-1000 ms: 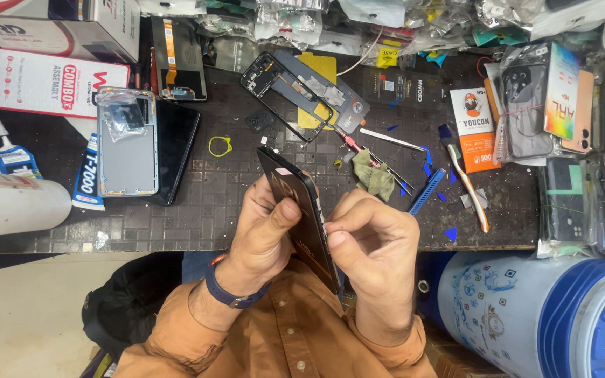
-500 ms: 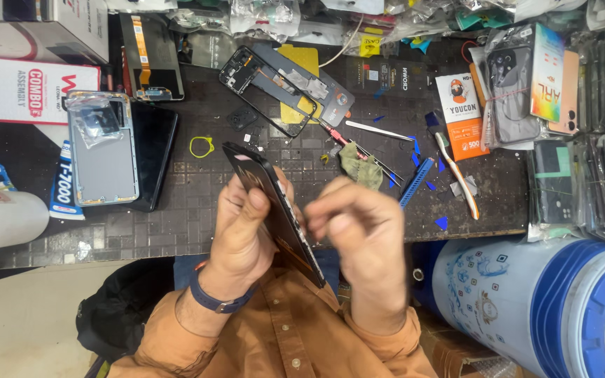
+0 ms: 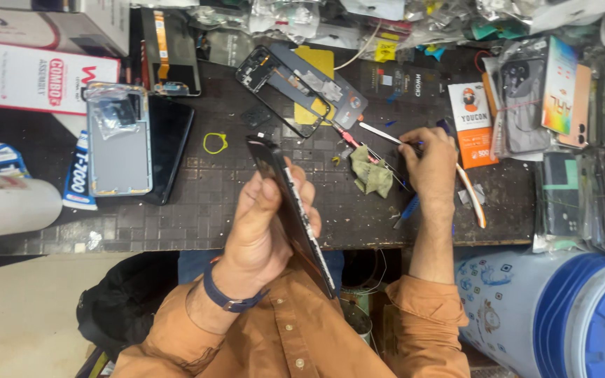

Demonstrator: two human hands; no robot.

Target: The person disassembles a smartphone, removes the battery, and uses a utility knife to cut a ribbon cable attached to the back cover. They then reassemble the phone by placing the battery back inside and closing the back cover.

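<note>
From my seat at the feed I take the dark grid work mat (image 3: 232, 210) as my landmark. My left hand (image 3: 264, 224) is closed around a dark phone screen panel (image 3: 290, 210), thumb on its face and fingers curled behind, holding it tilted on edge over the near edge of the mat, its top corner over the mat and its lower end down against the orange shirt (image 3: 295, 336). My right hand (image 3: 430, 164) is out over the right part of the mat, fingers pinched on a thin tool (image 3: 381, 132) with a pale flat blade; the fingertips are bunched, so I cannot tell how much of it they cover. Just left of that hand on the mat lies a crumpled greenish cloth (image 3: 371, 175). At the far middle of the mat sits a stripped phone frame (image 3: 285, 87) beside a yellow pad (image 3: 314, 66). On the left part of the mat lies a grey phone back cover (image 3: 118, 143) overlapping a black screen (image 3: 171, 143), and between those and the held panel is a small yellow ring (image 3: 215, 143). Beyond the mat's right near corner stands a blue and white barrel (image 3: 561, 315).
</note>
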